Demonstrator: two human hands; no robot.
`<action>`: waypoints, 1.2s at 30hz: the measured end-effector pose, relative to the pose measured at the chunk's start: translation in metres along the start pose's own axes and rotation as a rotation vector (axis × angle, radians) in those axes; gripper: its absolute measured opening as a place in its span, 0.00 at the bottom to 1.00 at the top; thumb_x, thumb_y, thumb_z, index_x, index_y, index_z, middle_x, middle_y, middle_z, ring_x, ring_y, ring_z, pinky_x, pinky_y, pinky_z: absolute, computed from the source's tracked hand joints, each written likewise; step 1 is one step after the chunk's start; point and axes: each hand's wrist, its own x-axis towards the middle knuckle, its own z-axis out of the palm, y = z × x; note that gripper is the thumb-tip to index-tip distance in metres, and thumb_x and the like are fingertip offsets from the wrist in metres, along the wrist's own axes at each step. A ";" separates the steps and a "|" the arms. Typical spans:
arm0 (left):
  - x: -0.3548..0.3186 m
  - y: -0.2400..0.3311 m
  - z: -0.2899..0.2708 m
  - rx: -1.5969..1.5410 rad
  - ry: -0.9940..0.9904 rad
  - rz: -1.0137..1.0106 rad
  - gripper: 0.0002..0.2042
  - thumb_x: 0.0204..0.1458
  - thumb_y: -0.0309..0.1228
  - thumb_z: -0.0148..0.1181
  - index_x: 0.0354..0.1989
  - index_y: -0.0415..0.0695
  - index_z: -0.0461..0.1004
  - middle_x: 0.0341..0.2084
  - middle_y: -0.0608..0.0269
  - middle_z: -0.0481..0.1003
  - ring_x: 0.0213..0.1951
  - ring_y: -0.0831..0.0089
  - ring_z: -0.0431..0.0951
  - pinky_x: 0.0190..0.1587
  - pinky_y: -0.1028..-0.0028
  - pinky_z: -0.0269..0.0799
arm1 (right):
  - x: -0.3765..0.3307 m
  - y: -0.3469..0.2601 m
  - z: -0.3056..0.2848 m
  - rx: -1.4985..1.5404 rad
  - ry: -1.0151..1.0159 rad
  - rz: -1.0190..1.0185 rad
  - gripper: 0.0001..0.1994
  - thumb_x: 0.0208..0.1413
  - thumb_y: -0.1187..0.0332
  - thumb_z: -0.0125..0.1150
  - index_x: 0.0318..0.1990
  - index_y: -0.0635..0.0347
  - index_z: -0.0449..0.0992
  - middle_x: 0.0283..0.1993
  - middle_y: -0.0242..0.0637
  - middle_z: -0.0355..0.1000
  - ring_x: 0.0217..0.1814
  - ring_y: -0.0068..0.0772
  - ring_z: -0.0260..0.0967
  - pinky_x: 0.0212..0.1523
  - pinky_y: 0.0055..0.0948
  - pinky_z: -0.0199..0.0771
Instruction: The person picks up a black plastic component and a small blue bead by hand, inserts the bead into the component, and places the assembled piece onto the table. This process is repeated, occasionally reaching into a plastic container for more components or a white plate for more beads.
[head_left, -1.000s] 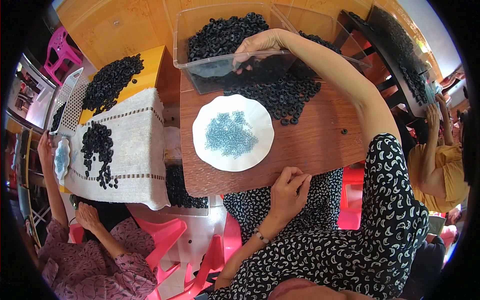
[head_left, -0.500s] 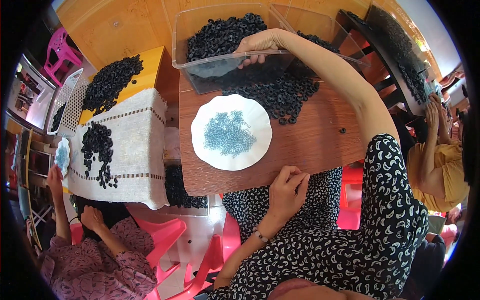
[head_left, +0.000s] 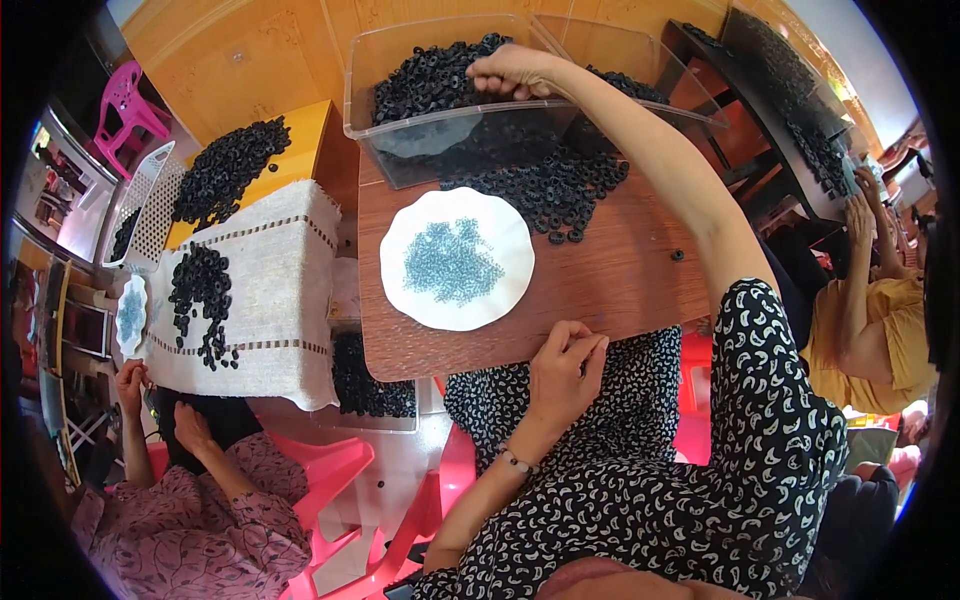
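Note:
My right hand [head_left: 516, 73] is over the clear plastic bin [head_left: 390, 160], just above the heaped small black rings [head_left: 430, 80]. Its fingers curl inward, and I cannot make out what they hold. By the table's near edge, my left hand [head_left: 566, 372] has thumb and fingers pinched together; anything between them is too small to see. Between the hands, on the brown tabletop [head_left: 630, 285], lies a scalloped white plate [head_left: 400, 225] bearing tiny pale blue translucent beads [head_left: 452, 262]. Loose black rings [head_left: 565, 195] spread from the bin's foot, and a single ring [head_left: 677, 255] sits apart on the right.
On the left, a cloth-covered table [head_left: 270, 270] carries more black rings [head_left: 200, 290]; a person in a patterned top [head_left: 210, 500] sits there beside a small plate [head_left: 131, 315]. A white basket [head_left: 150, 200] stands behind. Another person in yellow [head_left: 860, 340] works at the right. Pink chairs [head_left: 325, 465] stand below.
My right hand has risen slightly from behind the bin's front wall toward rim height, its fingers now drawn together. My left hand stays pinched near the table edge. The view has shifted slightly.

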 end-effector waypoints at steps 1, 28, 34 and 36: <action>0.000 0.000 0.001 0.008 -0.004 0.003 0.06 0.56 0.27 0.66 0.36 0.37 0.82 0.36 0.59 0.75 0.29 0.64 0.78 0.33 0.67 0.75 | -0.008 0.002 -0.003 0.034 0.118 -0.043 0.18 0.63 0.49 0.58 0.26 0.48 0.77 0.19 0.17 0.60 0.18 0.13 0.50 0.17 0.22 0.47; 0.000 -0.008 0.011 0.128 -0.037 0.099 0.04 0.55 0.23 0.67 0.37 0.36 0.82 0.36 0.58 0.75 0.29 0.68 0.78 0.33 0.72 0.74 | -0.253 0.208 0.070 -0.299 0.452 -0.571 0.15 0.66 0.64 0.59 0.57 0.56 0.78 0.61 0.38 0.74 0.61 0.40 0.66 0.61 0.38 0.66; 0.000 -0.012 0.011 0.131 -0.029 0.103 0.04 0.54 0.23 0.67 0.37 0.36 0.82 0.36 0.58 0.75 0.28 0.68 0.78 0.32 0.72 0.73 | -0.252 0.214 0.066 0.253 0.318 -0.389 0.25 0.73 0.50 0.41 0.63 0.55 0.76 0.69 0.39 0.69 0.65 0.38 0.65 0.65 0.38 0.61; 0.001 -0.010 0.011 0.134 -0.031 0.106 0.04 0.54 0.23 0.68 0.37 0.37 0.82 0.36 0.58 0.75 0.28 0.68 0.78 0.32 0.72 0.73 | -0.252 0.212 0.061 0.413 0.297 -0.377 0.26 0.74 0.49 0.38 0.64 0.55 0.75 0.70 0.39 0.68 0.67 0.38 0.64 0.67 0.37 0.60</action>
